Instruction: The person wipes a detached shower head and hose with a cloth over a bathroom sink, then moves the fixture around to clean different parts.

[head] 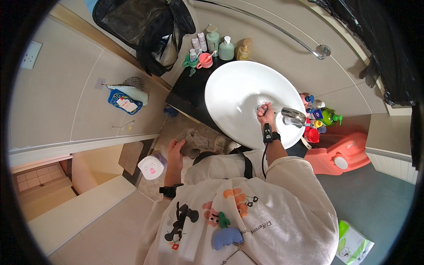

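My right hand (266, 112) is inside the white oval washbasin (228, 89), low in the bowl by the drain. Its fingers are curled around a small dark object (265, 109), mostly hidden, so its kind cannot be told. Just to the right of that hand, the chrome faucet (293, 116) reaches over the bowl. To the left of the basin and lower down, my left hand (175, 150) pinches the edge of a crumpled grey-brown cloth (194, 141) between thumb and fingers. The cloth hangs in front of the black counter (188, 96).
Pump bottles (226, 49) and a pink cup (205, 61) with a toothbrush line the back left. Several bottles (328, 117) and a red cup (311, 135) crowd the right side. A coral plastic container (338, 155) stands farther right. A chrome towel rail (265, 21) crosses the wall.
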{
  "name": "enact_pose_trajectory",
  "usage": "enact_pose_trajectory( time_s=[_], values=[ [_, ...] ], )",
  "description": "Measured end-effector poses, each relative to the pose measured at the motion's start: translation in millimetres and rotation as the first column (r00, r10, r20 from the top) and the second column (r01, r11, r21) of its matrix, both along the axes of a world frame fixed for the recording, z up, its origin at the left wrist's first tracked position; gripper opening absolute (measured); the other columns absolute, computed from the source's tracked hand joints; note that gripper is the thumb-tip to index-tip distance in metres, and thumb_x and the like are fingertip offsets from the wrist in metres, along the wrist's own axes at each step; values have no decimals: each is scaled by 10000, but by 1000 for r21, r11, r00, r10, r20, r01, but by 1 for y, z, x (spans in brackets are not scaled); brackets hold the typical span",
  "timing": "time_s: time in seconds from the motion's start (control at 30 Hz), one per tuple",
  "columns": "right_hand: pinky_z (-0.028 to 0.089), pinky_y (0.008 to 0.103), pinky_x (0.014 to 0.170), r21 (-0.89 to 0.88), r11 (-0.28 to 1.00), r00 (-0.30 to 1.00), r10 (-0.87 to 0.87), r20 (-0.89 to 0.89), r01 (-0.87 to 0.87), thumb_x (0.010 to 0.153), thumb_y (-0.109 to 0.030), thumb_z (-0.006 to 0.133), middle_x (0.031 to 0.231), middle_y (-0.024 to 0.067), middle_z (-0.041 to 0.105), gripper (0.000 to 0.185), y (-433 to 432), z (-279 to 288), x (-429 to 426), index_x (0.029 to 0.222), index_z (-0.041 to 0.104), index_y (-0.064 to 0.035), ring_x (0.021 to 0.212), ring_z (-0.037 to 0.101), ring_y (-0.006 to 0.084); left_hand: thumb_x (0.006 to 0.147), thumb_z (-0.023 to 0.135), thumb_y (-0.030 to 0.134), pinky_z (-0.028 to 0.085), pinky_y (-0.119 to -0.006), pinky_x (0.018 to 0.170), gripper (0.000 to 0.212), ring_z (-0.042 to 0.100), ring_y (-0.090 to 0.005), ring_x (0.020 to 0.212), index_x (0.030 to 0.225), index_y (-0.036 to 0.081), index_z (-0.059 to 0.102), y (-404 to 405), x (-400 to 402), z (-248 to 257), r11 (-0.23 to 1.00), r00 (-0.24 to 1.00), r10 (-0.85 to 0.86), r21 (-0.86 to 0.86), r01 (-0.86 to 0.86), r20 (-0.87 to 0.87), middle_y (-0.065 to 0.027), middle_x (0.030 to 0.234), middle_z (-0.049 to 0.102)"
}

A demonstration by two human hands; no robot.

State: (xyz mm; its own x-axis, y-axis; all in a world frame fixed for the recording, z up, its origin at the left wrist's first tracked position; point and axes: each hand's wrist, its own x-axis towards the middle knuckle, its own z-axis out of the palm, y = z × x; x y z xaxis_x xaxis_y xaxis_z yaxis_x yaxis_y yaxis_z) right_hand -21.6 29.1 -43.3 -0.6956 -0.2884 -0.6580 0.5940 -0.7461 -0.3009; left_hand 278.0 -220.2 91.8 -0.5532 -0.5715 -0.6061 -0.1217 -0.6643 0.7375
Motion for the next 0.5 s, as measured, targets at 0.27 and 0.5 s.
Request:
enact_pose_trajectory(
  time_s=[0.27,0.5],
  values=[
    [229,238,369,-134,991,994,-28,-105,13,871,-479,387,555,5,413,400,27,-6,-5,715,450,-116,417,332,134,786,564,88,410,-273,760,145,532,-143,868,925,71,528,-1,-5,7,999,999,-37,7,37,35,-22,919,569],
    [443,365,735,-48,993,994,-107,-14,106,866,-242,483,984,99,555,191,18,-6,-11,973,496,-84,855,534,266,791,559,91,408,-278,764,132,532,-150,863,916,69,523,0,-8,4,999,999,-36,5,36,16,-30,919,568]
  ],
)
